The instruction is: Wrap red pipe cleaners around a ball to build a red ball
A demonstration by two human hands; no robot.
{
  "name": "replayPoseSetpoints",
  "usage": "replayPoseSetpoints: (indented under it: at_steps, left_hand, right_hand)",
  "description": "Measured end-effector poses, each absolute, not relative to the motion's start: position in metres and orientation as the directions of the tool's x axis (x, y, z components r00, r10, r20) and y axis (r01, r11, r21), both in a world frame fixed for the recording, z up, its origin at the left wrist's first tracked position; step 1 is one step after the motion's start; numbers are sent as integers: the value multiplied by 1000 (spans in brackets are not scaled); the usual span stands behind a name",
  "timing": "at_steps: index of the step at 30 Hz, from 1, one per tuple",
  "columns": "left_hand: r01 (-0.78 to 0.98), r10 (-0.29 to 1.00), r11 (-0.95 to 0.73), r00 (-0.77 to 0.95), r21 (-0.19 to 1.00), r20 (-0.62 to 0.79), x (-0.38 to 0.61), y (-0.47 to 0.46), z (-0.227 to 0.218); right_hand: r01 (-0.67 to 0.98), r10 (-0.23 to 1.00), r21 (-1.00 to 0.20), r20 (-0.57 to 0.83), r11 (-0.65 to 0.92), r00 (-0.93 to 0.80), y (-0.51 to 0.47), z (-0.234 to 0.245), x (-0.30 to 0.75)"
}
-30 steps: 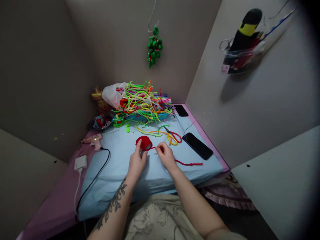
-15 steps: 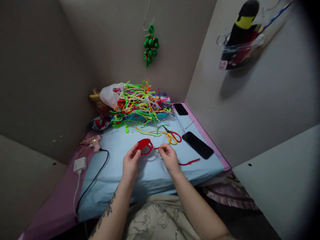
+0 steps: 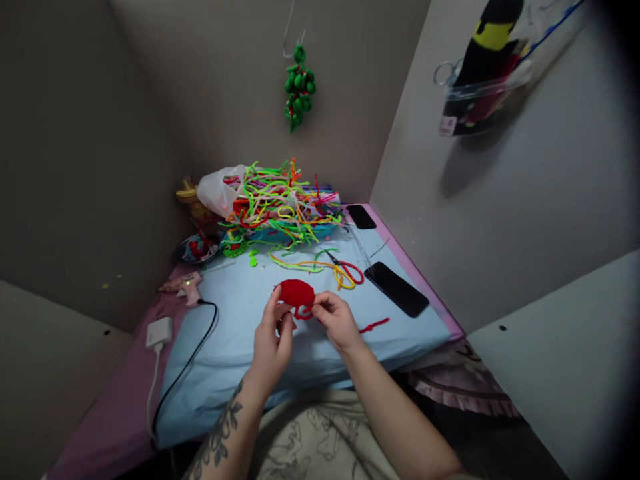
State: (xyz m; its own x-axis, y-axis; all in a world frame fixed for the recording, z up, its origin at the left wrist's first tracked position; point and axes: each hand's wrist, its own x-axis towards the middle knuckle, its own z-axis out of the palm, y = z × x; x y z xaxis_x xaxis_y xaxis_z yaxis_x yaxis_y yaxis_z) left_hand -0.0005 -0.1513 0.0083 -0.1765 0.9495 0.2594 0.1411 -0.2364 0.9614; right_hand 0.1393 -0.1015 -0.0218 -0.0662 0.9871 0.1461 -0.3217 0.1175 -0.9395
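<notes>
My left hand (image 3: 273, 337) and my right hand (image 3: 336, 320) both pinch a small red pipe-cleaner piece (image 3: 297, 293), held just above the light blue mat (image 3: 235, 333). The left fingers grip its lower left edge, the right fingers its right side. A loose red tail of pipe cleaner (image 3: 375, 325) trails from the right hand across the mat. Red-and-yellow scissors (image 3: 345, 272) lie just beyond the hands.
A heap of coloured pipe cleaners (image 3: 280, 203) and a white bag (image 3: 217, 190) fill the back. Two black phones (image 3: 397, 289) (image 3: 361, 217) lie at right. A pink glue gun (image 3: 183, 287) with black cord and a white charger (image 3: 159, 331) lie left. Green ornament (image 3: 299, 87) hangs on the wall.
The red piece was lifted off the mat and turned between both hands. My right hand moved in to touch it, and the red tail was drawn shorter toward my hand.
</notes>
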Motion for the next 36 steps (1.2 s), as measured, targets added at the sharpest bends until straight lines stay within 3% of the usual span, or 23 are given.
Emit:
replayPoseSetpoints:
  at_steps: [5, 8, 11, 14, 17, 29, 36]
  left_hand:
    - [177, 858, -299, -381, 938, 346, -3, -149, 8]
    - [23, 895, -178, -411, 984, 172, -6, -142, 11]
    - [-152, 948, -58, -319, 987, 6, -8, -139, 13]
    - [-318, 976, -6, -210, 948, -64, -7, -140, 13]
    - [-392, 986, -36, -167, 919, -32, -5, -143, 14]
    - [-226, 979, -159, -164, 961, 123, 2, -156, 19]
    - [-308, 972, -187, -193, 933, 131, 1, -148, 10]
  right_hand:
    - [-441, 967, -870, 255, 222, -14, -99, -35, 144]
    - [-449, 952, -856, 303, 257, -33, -102, -37, 146]
    - [-469, 951, -844, 309, 259, -31, -103, -36, 147]
    - [-477, 955, -847, 292, 234, -50, -103, -36, 147]
    - [-428, 969, -883, 238, 191, -59, -101, -35, 147]
    - [-353, 975, -923, 201, 156, -95, -99, -33, 141]
    - [-270, 975, -937, 210, 221, 70, -99, -38, 141]
